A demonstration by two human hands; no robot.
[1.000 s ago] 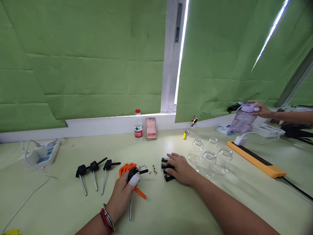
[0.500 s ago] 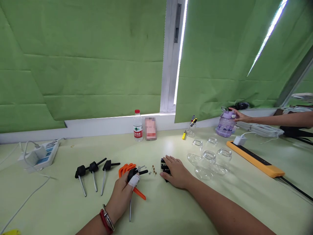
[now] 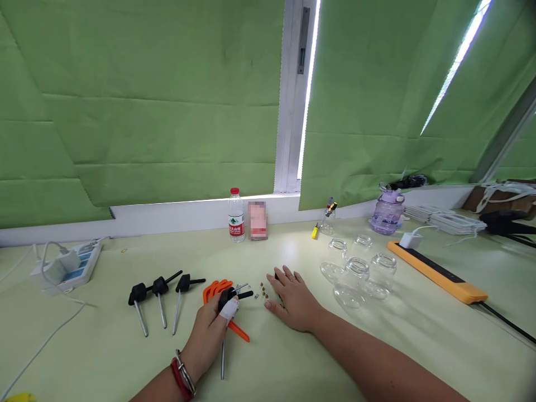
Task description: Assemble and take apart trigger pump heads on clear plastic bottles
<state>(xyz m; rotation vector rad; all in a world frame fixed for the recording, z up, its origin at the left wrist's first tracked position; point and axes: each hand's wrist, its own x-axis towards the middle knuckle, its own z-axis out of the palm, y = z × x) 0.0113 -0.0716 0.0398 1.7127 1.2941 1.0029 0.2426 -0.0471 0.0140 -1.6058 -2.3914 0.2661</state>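
Gripping black-headed tool (image 3: 226, 297), left hand (image 3: 208, 328); right hand (image 3: 296, 301) spread over black piece (image 3: 276, 276) (mostly hidden).

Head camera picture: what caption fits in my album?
Left-hand fingers hold a black-headed metal rod; right-hand fingers spread over a mostly hidden black piece.

Left fingers (image 3: 215, 303) curled, thumb (image 3: 229, 309) uppermost; right fingers (image 3: 288, 274) spread, palm down, forearm (image 3: 368, 356) outstretched.

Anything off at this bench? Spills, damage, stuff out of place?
No spill or breakage stands out. Mildly odd: a slanted slit of light breaks the green covering at upper right, and small brown bits lie loose between the left hand and right hand, where they could scatter.
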